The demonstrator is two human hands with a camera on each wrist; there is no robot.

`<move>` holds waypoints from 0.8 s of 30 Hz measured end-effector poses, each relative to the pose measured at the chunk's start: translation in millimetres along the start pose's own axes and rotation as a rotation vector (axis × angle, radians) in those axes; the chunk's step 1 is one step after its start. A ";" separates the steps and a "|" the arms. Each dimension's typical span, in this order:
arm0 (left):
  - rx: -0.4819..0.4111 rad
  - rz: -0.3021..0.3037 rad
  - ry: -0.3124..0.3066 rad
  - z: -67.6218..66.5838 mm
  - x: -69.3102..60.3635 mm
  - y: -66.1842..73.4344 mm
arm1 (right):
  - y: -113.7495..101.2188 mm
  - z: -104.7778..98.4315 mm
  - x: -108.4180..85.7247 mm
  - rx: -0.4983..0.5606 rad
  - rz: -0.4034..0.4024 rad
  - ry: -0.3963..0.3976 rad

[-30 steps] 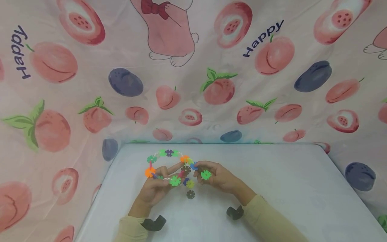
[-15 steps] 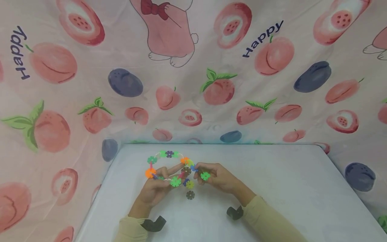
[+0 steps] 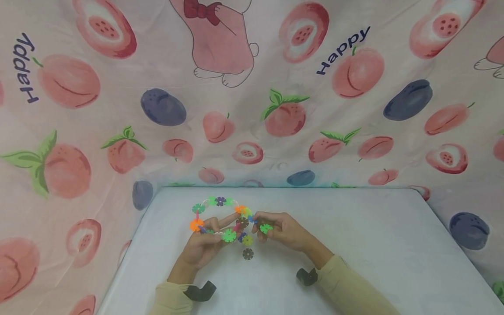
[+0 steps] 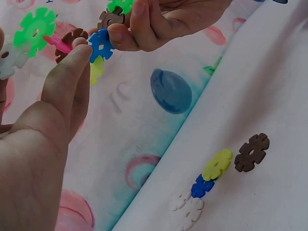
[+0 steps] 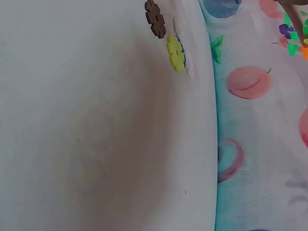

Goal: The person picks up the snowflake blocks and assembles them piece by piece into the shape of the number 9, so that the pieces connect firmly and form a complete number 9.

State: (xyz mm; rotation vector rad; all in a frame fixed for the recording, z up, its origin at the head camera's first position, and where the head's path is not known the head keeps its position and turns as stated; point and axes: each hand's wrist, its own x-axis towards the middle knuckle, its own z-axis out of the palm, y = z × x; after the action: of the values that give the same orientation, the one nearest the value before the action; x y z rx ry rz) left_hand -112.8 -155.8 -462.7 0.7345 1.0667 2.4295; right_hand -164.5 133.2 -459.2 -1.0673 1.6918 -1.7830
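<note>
A ring of joined notched discs, with an orange disc (image 3: pixel 197 225) at its left, hangs above the table in the head view. My left hand (image 3: pixel 202 249) grips its lower side; in the left wrist view the left fingers (image 4: pixel 72 82) lie by a pink disc (image 4: pixel 61 44) and a brown one. A blue disc (image 4: pixel 101 45) stands between the two hands. My right hand (image 3: pixel 289 232) pinches a brown disc (image 4: pixel 110 18) joined to a green disc (image 3: pixel 265 229), beside the blue disc; whether they touch is unclear.
On the white table (image 3: pixel 374 245) lie a loose brown disc (image 4: pixel 252 152), a yellow disc (image 4: pixel 217 164), a blue disc (image 4: pixel 202 186) and white discs (image 4: pixel 193 213). A fruit-print cloth (image 3: pixel 252 100) rises behind the table. Black straps (image 3: pixel 201 291) hang at both wrists.
The green disc at my right hand has shifted slightly left, and the right fingers have moved a little. My left hand keeps its hold on the ring, almost still.
</note>
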 end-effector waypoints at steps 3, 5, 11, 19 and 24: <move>0.008 0.000 0.000 -0.1 -0.7 -0.1 | -0.4 0.0 -0.3 -0.042 0.008 0.000; 0.010 0.005 -0.002 0.1 -1.1 -0.1 | -0.9 0.3 -0.6 -0.075 0.013 0.008; 0.016 0.052 -0.025 0.9 -0.9 1.3 | -4.3 3.6 -2.0 -0.109 0.110 0.106; 0.014 0.088 -0.054 1.4 -0.3 3.6 | -4.4 5.7 -8.2 -0.098 0.206 0.278; 0.012 0.112 -0.081 1.1 -1.1 4.8 | -8.8 8.5 -9.3 -0.144 0.220 0.353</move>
State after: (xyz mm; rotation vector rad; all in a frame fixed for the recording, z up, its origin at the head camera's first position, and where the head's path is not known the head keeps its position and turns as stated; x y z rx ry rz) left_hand -112.0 -158.8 -458.8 0.9114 1.0347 2.4649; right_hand -150.6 136.3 -453.2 -0.6128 2.0819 -1.8042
